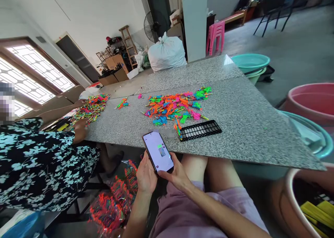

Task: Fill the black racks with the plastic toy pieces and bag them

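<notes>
Lit phone (158, 152) in both hands (146, 176), with black slotted tray (200, 130) and bright plastic pieces (173, 106) beyond on speckled surface (242, 126)

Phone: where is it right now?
In the head view, the phone sits a little left of and below centre, held in the left hand and right hand by the near edge of the table, left of the black grid tray.

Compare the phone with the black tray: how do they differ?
Pose: the phone is held, while the black tray lies on the speckled tabletop.
Surface: the phone has a smooth, lit screen; the black tray is a grid of cells.
Neighbours: colourful plastic pieces sit at the black tray's left end; none lie on the phone.
Shared: both are oblong with dark edges.
</notes>
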The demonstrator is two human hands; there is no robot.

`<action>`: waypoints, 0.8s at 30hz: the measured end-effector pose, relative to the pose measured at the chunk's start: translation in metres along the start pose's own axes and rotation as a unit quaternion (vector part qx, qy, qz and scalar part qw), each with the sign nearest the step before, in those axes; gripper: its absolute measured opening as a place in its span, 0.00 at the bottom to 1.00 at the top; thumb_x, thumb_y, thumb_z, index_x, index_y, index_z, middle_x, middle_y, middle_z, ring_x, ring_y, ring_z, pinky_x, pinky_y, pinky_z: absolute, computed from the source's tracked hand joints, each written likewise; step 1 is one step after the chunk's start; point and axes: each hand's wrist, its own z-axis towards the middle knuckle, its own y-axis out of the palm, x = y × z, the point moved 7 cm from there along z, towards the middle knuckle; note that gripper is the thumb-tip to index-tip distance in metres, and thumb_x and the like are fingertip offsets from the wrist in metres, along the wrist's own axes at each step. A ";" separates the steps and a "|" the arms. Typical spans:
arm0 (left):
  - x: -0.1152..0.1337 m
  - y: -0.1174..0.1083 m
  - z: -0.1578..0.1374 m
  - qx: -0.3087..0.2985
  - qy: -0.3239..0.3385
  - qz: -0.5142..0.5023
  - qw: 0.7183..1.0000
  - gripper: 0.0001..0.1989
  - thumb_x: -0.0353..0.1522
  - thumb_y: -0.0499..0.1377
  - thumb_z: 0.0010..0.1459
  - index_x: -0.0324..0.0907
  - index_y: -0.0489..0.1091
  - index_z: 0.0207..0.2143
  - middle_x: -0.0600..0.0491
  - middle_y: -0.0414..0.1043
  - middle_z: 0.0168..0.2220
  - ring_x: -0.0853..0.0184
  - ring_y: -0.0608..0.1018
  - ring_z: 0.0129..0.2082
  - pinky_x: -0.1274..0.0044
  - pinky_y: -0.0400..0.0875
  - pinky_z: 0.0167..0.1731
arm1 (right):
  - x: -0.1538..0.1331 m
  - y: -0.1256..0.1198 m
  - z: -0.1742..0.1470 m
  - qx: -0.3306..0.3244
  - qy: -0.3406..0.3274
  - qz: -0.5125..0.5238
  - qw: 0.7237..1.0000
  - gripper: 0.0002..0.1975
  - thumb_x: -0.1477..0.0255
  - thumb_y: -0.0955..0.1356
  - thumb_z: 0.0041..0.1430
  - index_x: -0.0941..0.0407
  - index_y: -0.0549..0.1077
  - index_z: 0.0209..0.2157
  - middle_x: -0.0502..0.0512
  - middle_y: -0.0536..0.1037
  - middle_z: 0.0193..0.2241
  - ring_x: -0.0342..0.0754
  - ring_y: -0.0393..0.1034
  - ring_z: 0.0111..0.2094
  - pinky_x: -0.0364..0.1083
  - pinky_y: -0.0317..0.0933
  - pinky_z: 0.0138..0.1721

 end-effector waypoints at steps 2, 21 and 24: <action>0.002 -0.004 0.001 0.004 -0.010 -0.006 1.000 0.28 0.46 0.61 0.56 0.41 0.68 0.55 0.45 0.72 0.53 0.51 0.71 0.57 0.62 0.66 0.56 | -0.003 0.001 0.000 -0.021 -0.003 0.006 1.000 0.33 0.67 0.74 0.43 0.54 0.63 0.51 0.58 0.76 0.46 0.57 0.70 0.48 0.55 0.62 0.51; 0.006 -0.011 -0.001 -0.001 -0.034 -0.019 0.999 0.26 0.46 0.60 0.56 0.40 0.70 0.52 0.44 0.73 0.51 0.50 0.70 0.58 0.60 0.63 0.58 | 0.007 0.002 0.005 -0.009 -0.045 0.023 0.999 0.23 0.66 0.73 0.49 0.56 0.67 0.46 0.55 0.77 0.41 0.51 0.71 0.41 0.49 0.64 0.43; 0.004 -0.019 -0.001 0.012 -0.040 -0.033 0.999 0.25 0.45 0.58 0.58 0.40 0.71 0.52 0.44 0.71 0.55 0.52 0.67 0.60 0.61 0.60 0.60 | 0.012 0.003 0.005 -0.013 -0.053 0.014 0.998 0.22 0.65 0.73 0.49 0.56 0.68 0.45 0.54 0.76 0.37 0.49 0.69 0.37 0.46 0.63 0.39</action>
